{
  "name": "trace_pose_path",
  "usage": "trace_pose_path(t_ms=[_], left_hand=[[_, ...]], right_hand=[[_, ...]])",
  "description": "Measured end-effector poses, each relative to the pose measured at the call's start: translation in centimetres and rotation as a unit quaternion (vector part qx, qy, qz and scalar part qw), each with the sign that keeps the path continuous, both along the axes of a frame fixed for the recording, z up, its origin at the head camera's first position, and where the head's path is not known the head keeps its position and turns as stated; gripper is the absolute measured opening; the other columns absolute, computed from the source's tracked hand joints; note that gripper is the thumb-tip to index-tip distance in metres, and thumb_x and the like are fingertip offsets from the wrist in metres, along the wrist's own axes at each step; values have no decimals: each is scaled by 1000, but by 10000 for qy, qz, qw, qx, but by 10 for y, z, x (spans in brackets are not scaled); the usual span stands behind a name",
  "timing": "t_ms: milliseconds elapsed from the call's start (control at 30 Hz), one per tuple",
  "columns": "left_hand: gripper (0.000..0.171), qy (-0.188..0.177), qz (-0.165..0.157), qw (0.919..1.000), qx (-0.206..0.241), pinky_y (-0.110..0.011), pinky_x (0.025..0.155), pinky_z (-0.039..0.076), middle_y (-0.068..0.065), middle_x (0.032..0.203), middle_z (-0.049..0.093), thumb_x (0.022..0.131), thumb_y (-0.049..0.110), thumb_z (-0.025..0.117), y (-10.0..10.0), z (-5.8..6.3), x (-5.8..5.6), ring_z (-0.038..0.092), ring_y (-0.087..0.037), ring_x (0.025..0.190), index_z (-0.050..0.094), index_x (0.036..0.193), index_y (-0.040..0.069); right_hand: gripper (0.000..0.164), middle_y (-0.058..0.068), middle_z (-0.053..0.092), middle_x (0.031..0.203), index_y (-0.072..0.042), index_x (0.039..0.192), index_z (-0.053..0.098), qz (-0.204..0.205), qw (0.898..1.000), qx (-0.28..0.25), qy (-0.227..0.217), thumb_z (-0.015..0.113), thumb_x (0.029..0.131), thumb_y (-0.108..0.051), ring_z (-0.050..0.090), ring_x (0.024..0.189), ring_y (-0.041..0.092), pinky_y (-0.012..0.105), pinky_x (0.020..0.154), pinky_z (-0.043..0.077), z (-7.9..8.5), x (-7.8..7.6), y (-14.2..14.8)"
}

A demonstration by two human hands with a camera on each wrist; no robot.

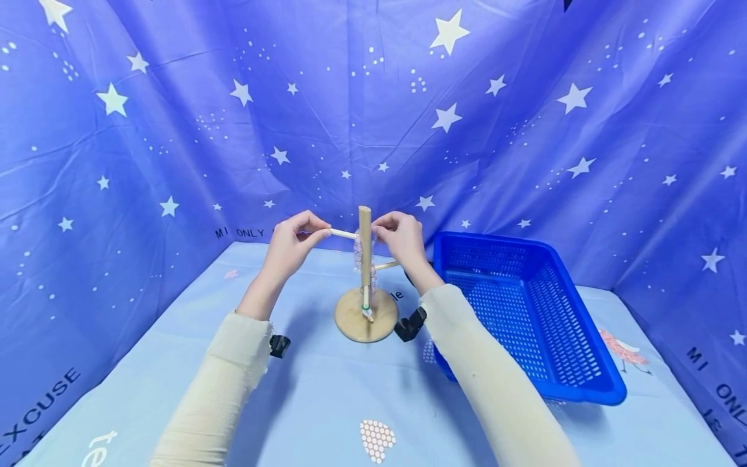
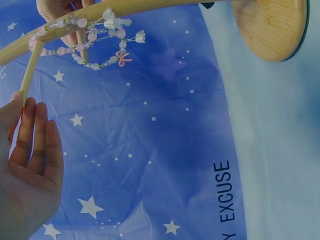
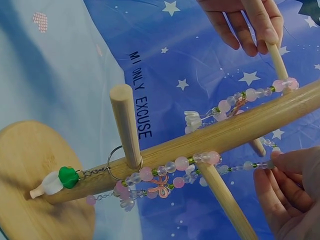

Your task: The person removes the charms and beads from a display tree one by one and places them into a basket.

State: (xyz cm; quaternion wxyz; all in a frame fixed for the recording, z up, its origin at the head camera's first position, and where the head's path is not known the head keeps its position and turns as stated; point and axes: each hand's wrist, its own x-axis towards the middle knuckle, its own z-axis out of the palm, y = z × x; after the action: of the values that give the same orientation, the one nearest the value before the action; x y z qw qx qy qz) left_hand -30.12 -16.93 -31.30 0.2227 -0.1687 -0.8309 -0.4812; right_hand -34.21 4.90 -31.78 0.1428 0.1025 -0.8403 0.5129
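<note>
A wooden stand's post [image 1: 366, 250] rises between the hands from a round base [image 1: 350, 318]. My left hand [image 1: 292, 243] pinches the end of an upper peg [image 2: 31, 72] between thumb and forefinger, its other fingers extended. Over that peg hangs a beaded bracelet [image 3: 232, 102] of pink and clear beads with flower and bow charms. On the post's other side, my right hand [image 3: 292, 192] pinches a beaded strand [image 3: 247, 166] at fingertip. Another beaded bracelet [image 3: 182, 163] loops over a lower peg [image 3: 225, 197]. A green-and-white keychain [image 3: 68, 177] hangs by its ring from the front peg [image 3: 125, 120].
To the right, a blue perforated basket [image 1: 583, 392] stands beside my right forearm. Light blue cloth [image 1: 327, 402] with printed hearts covers the table. Behind it hangs a blue star-patterned curtain [image 1: 327, 130].
</note>
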Motion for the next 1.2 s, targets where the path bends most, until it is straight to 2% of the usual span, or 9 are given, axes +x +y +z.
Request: trace_pose_path(t_ms=[167,433,567,767,1200], left_hand=[[14,57,-56,10000,14,-27,78,56,-14,99,76,93,17,71,1,2,0,64,-5,83,72,97,4],[11,104,-114,9998,98,-13,70,52,-17,97,76,92,12,71,2,3,0,63,0,79,71,95,2],[11,106,-112,9999,74,-14,69,52,-17,97,75,92,12,71,3,3,0,63,-1,79,71,96,2],[12,95,-108,9999,47,-15,69,52,-16,97,75,93,14,71,3,2,1,63,-5,79,71,96,3],[13,44,-76,9999,66,-14,71,53,-16,99,75,93,15,71,0,1,2,63,-1,81,71,97,3]], right_hand=[[10,13,77,93,-6,96,75,-131,9998,-108,66,73,92,-15,75,82,24,30,72,61,1,-2,1],[12,14,77,95,-4,97,75,-252,9990,-376,26,73,91,-15,75,83,25,29,73,61,3,-5,2],[12,14,77,92,-5,96,75,-348,9988,-338,116,74,91,-15,74,81,25,31,72,60,2,-7,3],[13,14,77,96,-4,99,75,-351,9983,-457,17,72,92,-15,75,85,26,32,76,61,2,-8,7],[13,16,77,98,-3,100,74,-466,9978,-475,-8,72,92,-13,75,88,27,33,78,61,2,-8,20]])
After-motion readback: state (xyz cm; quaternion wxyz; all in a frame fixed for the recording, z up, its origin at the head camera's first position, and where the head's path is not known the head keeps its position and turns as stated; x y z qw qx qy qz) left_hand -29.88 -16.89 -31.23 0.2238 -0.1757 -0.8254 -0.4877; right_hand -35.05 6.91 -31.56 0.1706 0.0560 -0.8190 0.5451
